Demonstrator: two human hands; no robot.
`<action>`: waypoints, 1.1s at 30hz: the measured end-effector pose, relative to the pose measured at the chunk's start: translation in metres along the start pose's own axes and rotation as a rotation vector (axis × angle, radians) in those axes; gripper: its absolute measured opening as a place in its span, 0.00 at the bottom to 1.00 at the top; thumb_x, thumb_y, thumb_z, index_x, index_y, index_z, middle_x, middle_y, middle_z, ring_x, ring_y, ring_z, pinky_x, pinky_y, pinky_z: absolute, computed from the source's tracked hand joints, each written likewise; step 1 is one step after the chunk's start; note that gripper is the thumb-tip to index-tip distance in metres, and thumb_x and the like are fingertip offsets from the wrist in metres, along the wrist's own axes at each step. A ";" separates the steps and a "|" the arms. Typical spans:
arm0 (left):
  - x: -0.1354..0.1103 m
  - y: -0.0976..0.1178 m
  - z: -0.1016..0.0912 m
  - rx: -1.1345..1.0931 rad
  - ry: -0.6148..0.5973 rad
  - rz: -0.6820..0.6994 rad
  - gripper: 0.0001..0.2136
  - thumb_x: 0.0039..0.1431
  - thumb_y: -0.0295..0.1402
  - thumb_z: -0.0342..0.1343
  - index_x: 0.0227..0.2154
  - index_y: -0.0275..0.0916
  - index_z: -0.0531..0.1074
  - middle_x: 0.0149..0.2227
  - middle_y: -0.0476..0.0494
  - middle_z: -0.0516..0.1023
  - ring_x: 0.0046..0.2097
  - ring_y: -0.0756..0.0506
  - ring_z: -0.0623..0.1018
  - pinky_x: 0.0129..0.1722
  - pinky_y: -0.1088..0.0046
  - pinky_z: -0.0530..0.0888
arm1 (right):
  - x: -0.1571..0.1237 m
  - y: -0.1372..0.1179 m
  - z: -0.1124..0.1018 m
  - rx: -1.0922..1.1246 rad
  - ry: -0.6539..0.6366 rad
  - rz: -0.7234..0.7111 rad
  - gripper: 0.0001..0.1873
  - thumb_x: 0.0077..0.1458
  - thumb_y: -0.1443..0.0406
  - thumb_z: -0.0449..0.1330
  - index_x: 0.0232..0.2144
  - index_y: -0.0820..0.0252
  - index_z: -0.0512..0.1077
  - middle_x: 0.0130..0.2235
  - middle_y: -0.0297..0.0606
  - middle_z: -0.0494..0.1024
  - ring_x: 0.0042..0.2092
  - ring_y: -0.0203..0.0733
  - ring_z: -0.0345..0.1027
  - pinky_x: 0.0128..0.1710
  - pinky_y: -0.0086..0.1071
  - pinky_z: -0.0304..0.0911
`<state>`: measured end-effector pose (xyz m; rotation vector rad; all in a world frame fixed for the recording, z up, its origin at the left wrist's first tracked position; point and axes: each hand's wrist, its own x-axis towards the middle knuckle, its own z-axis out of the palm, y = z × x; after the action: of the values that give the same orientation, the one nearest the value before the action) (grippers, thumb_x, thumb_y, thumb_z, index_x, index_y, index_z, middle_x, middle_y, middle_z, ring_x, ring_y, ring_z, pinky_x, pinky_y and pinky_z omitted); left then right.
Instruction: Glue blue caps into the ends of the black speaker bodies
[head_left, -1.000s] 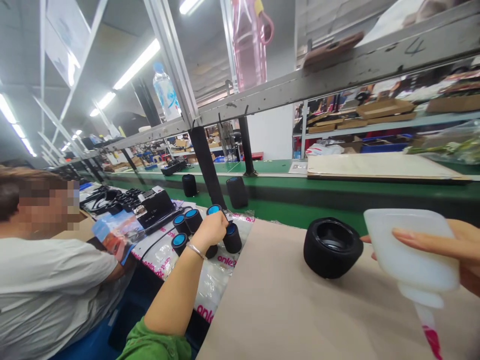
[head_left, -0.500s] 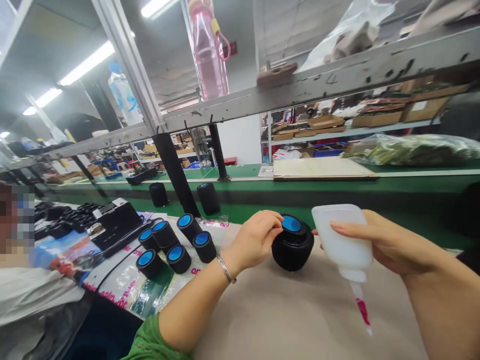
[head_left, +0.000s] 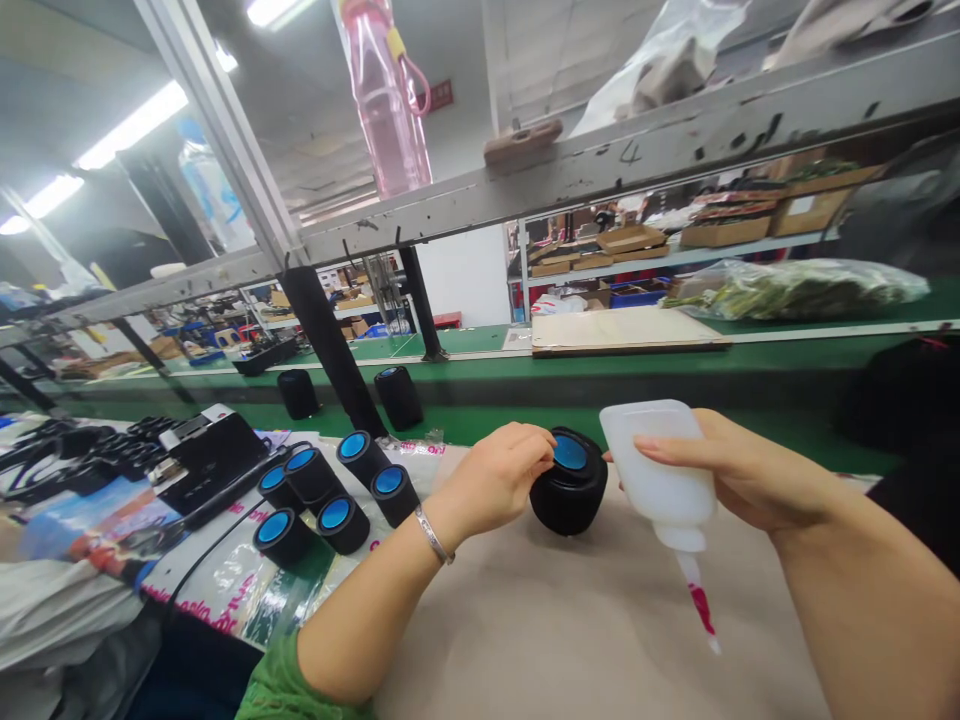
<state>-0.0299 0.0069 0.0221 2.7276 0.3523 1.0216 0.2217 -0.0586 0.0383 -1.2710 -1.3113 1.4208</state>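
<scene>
Now, from the head camera, the left hand pinches the rim of a black speaker housing on the brown board, its blue-capped opening tilted up and right. Just right of the housing, the right hand grips a white squeeze bottle, long axis near upright, nozzle pointing down

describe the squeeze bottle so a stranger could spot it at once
On the brown cardboard sheet covering the bench, look right of the black ring. The right hand holds the squeeze bottle: milky white, tipped nozzle-down, the only pale container there.
</scene>
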 end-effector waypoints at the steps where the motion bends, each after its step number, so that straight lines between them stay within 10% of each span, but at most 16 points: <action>1: 0.000 0.001 -0.001 0.012 -0.014 0.002 0.07 0.70 0.24 0.45 0.36 0.39 0.65 0.44 0.37 0.74 0.46 0.41 0.73 0.46 0.64 0.72 | -0.001 0.000 0.000 0.001 -0.003 0.001 0.28 0.42 0.46 0.69 0.29 0.67 0.71 0.31 0.44 0.73 0.30 0.39 0.65 0.27 0.30 0.56; 28: -0.001 0.005 -0.006 -0.089 0.032 -0.166 0.10 0.65 0.25 0.51 0.46 0.39 0.72 0.43 0.42 0.75 0.48 0.41 0.72 0.50 0.60 0.69 | -0.001 -0.003 0.005 0.019 0.017 0.019 0.30 0.38 0.45 0.70 0.27 0.68 0.72 0.29 0.44 0.72 0.28 0.38 0.63 0.25 0.28 0.55; 33: 0.007 0.005 0.006 -0.142 -0.105 -0.382 0.50 0.42 0.39 0.77 0.65 0.44 0.53 0.64 0.35 0.59 0.63 0.33 0.62 0.61 0.53 0.63 | -0.001 -0.003 0.004 0.061 0.024 0.019 0.29 0.37 0.47 0.71 0.29 0.68 0.73 0.29 0.44 0.73 0.29 0.37 0.65 0.25 0.27 0.57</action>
<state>-0.0205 0.0038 0.0233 2.4448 0.7186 0.7643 0.2173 -0.0596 0.0408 -1.2591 -1.2335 1.4435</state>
